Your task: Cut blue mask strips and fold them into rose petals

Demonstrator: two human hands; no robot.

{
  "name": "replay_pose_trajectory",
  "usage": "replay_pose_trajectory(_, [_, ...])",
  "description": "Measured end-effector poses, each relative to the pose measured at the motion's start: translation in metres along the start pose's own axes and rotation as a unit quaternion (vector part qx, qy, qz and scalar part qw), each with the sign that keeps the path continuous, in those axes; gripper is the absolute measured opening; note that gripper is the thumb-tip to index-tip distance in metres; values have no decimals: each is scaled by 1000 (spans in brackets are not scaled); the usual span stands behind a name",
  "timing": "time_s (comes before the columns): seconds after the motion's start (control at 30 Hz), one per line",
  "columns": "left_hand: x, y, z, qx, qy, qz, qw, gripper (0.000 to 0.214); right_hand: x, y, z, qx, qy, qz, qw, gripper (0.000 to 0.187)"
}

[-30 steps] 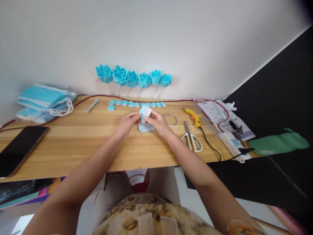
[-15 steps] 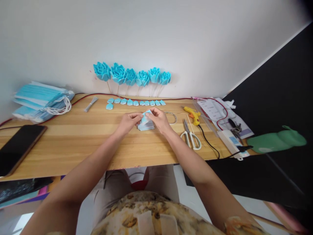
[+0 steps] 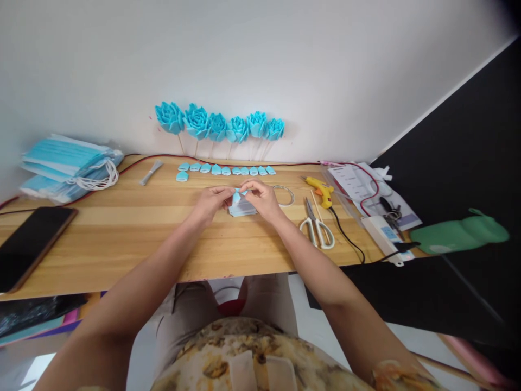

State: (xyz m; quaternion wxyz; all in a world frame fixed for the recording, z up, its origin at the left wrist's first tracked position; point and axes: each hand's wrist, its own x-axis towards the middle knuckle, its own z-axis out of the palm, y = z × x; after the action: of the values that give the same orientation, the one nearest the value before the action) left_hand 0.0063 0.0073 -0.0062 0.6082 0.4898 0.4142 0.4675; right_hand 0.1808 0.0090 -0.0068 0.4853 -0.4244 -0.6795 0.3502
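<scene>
Pinching: left hand (image 3: 211,203) and right hand (image 3: 262,199) both grip one piece (image 3: 236,197) between thumb and fingertips, from either side.
Piece: small, thin, light blue; fingers cover part of it, so its full outline cannot be told.
Place: over the pale stack (image 3: 244,209) near the middle of the surface (image 3: 122,236); whether piece and stack touch cannot be told.
Stack: whitish-blue, flat, layered, directly between the hands.
Petals: ten folded blue petals (image 3: 216,169) in a row beyond the hands, with a single petal (image 3: 182,176) in front of the row's left end; each comes to a blunt point.
Flowers: six blue flowers (image 3: 217,127) on thin stems, leaning at the wall.
Bag: clear plastic bag (image 3: 48,195) at the far left, with blue masks (image 3: 61,155) in and on it, white loops hanging off their right side.
Bottle: green bottle (image 3: 459,233) at the right end; its contents are not visible.
Tools: yellow glue gun (image 3: 321,191) near the white-handled scissors (image 3: 317,227), right of the hands.
</scene>
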Motion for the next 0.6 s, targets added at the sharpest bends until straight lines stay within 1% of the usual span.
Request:
replay_pose_trajectory(0.23, [1, 0, -1, 9, -1, 4, 1000, 35, 0, 2, 1, -11, -2, -5, 1000, 15])
replay_pose_trajectory(0.37, [2, -2, -1, 20, 9, 12, 1000, 35, 0, 1, 0, -14, -19, -12, 1000, 15])
replay_pose_trajectory(0.43, [3, -4, -2, 18, 21, 12, 1000, 32, -1, 1, -2, 11, -35, 2, 999, 18])
replay_pose_trajectory(0.5, [4, -5, -2, 14, 31, 14, 999, 30, -1, 0, -3, 55, -45, 31, 997, 21])
replay_pose_trajectory(0.6, [4, -5, -2, 16, 37, 21, 999, 28, -1, 0, -4, 97, -28, 71, 992, 30])
